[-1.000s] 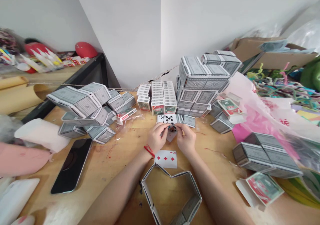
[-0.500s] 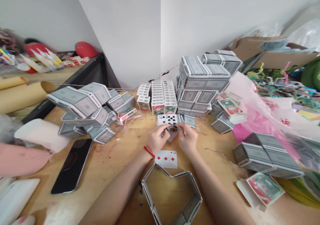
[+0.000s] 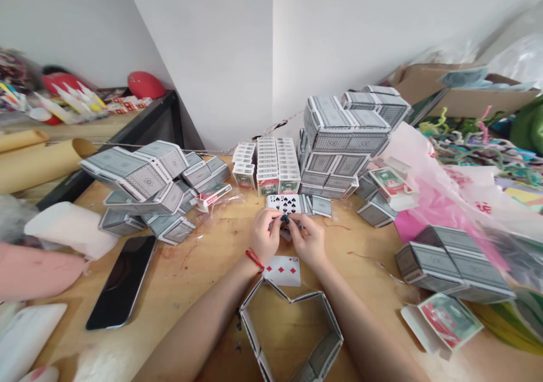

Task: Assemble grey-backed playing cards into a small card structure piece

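My left hand (image 3: pixel 266 232), with a red string bracelet (image 3: pixel 254 260) at its wrist, is closed in a pinch. My right hand (image 3: pixel 308 236) pinches too, its fingertips meeting the left's. Between them sits a small dark lump (image 3: pixel 284 219), bluish black; its material is unclear. Just beyond the fingers lie face-up black-suit playing cards (image 3: pixel 283 202), and another card beneath is mostly hidden. Nearer me, a three of diamonds (image 3: pixel 281 270) lies flat. Between my forearms stands a heart-shaped ring of folded cards (image 3: pixel 332 337).
Stacked folded-card blocks stand at left (image 3: pixel 139 170) and back right (image 3: pixel 348 127), with card packs (image 3: pixel 268 167) between. A phone (image 3: pixel 121 283) lies left. At right are a card block (image 3: pixel 456 263), an opened card box (image 3: pixel 452 320) and plastic bags (image 3: pixel 449 184).
My hands have drawn closer together, the right moving left. The dark piece stretched between my fingers is now a compact lump. The cards and ring stay put.
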`<state>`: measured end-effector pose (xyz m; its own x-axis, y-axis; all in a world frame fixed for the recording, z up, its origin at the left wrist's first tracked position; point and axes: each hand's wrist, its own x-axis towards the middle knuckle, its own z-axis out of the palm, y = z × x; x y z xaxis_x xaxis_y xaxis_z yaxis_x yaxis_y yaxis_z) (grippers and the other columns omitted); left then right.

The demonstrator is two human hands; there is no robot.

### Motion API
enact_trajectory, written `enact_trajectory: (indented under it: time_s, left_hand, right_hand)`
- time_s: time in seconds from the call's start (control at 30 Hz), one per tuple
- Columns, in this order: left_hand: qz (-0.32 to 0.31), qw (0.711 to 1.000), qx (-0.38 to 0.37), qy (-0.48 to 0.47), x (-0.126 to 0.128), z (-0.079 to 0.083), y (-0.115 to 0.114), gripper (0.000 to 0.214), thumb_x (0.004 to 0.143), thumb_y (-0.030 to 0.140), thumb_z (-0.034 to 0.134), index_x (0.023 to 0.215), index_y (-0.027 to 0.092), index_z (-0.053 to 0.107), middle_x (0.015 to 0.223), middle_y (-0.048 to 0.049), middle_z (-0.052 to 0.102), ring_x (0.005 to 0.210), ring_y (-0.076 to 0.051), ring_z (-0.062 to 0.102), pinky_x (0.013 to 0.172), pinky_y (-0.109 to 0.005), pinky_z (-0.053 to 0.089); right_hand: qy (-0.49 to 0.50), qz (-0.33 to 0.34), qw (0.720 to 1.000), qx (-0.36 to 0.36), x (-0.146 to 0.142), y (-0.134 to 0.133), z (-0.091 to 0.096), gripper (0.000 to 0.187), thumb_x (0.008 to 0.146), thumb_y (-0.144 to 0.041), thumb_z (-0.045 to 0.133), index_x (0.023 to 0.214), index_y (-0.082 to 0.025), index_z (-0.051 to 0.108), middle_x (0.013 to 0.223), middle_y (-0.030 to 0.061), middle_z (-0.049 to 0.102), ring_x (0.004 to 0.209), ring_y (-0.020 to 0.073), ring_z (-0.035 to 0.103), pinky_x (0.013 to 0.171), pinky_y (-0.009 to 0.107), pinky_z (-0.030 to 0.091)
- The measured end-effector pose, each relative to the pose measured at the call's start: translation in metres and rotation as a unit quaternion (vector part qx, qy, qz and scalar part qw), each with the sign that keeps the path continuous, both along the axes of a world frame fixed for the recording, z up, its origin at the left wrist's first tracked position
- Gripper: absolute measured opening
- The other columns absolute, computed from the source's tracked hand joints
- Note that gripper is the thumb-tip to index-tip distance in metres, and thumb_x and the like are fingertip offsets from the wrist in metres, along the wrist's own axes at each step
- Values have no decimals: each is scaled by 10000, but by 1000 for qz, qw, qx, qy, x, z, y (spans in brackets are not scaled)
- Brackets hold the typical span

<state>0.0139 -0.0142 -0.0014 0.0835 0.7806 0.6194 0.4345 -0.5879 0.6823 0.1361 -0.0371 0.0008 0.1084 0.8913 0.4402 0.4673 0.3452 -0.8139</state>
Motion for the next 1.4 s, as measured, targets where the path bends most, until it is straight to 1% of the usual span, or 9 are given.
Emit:
enact_trajectory:
  time_s: [0.3, 0.4, 0.63, 0.77, 0.9, 1.07, 1.17, 1.3, 1.4]
  left_hand:
    - [-7, 1000, -19, -3, 2, -3, 2, 105, 831, 150, 423, 734, 181, 446, 759, -28, 525, 737, -137, 513, 667, -267, 421]
    - [4, 1000, -24, -5, 1, -3, 4, 112, 826, 146, 424, 721, 181, 442, 744, -24, 513, 724, -135, 508, 655, -260, 414]
    - [23, 998, -53, -18, 0, -3, 9, 124, 826, 161, 435, 704, 178, 450, 711, -10, 509, 698, -125, 503, 653, -247, 410]
    - [35, 998, -58, -19, -1, -3, 9, 125, 822, 175, 444, 698, 178, 460, 699, -8, 516, 688, -125, 509, 651, -248, 415]
    - [36, 998, -51, -12, -3, -2, 10, 117, 821, 197, 464, 712, 174, 499, 706, -13, 539, 694, -124, 527, 649, -245, 423]
    - [31, 999, -37, -4, -6, 0, 12, 108, 822, 217, 485, 794, 182, 583, 753, -23, 579, 725, -123, 549, 659, -241, 441]
    - [13, 998, -52, -13, -6, 0, 12, 118, 813, 220, 502, 883, 192, 593, 819, -34, 597, 767, -129, 562, 689, -253, 459]
    - [-12, 994, -97, -53, -4, -4, 10, 268, 794, 208, 521, 1061, 193, 511, 948, -60, 599, 812, -140, 576, 700, -267, 479]
    - [-10, 991, -120, -66, -4, -7, 10, 241, 808, 202, 486, 1048, 183, 507, 940, -64, 599, 763, -132, 575, 662, -258, 475]
  right_hand:
    - [97, -8, 990, -99, -14, -5, 2, 176, 762, -272, 485, 788, -167, 623, 617, 4, 615, 550, 121, 533, 521, 220, 424]
    - [129, 13, 984, -121, -15, -4, 1, 193, 747, -251, 474, 813, -161, 632, 623, 7, 622, 567, 127, 544, 530, 225, 432]
    - [170, 65, 971, -153, -11, -1, 0, 265, 685, -151, 427, 857, -159, 628, 694, 6, 654, 562, 122, 556, 527, 227, 450]
    - [200, 97, 962, -161, -8, 0, -1, 335, 650, -116, 411, 912, -164, 613, 809, 25, 678, 677, 147, 610, 589, 243, 482]
    - [210, 115, 960, -147, -7, 0, -3, 331, 676, -123, 421, 953, -172, 595, 848, 35, 680, 722, 157, 627, 623, 258, 498]
    - [102, 42, 989, -97, -8, 3, -10, 229, 732, -228, 542, 944, -188, 620, 860, 54, 676, 734, 170, 621, 644, 275, 502]
    - [48, -5, 996, -75, -5, 6, -13, 206, 751, -272, 551, 910, -191, 656, 846, 64, 684, 700, 173, 619, 640, 283, 499]
    - [56, -51, 995, -71, -1, 7, -11, 264, 764, -304, 529, 957, -182, 664, 803, 60, 694, 627, 163, 610, 609, 280, 497]
    - [113, -59, 987, -96, 0, 8, -8, 259, 772, -321, 508, 911, -175, 671, 784, 53, 695, 620, 163, 611, 583, 272, 498]
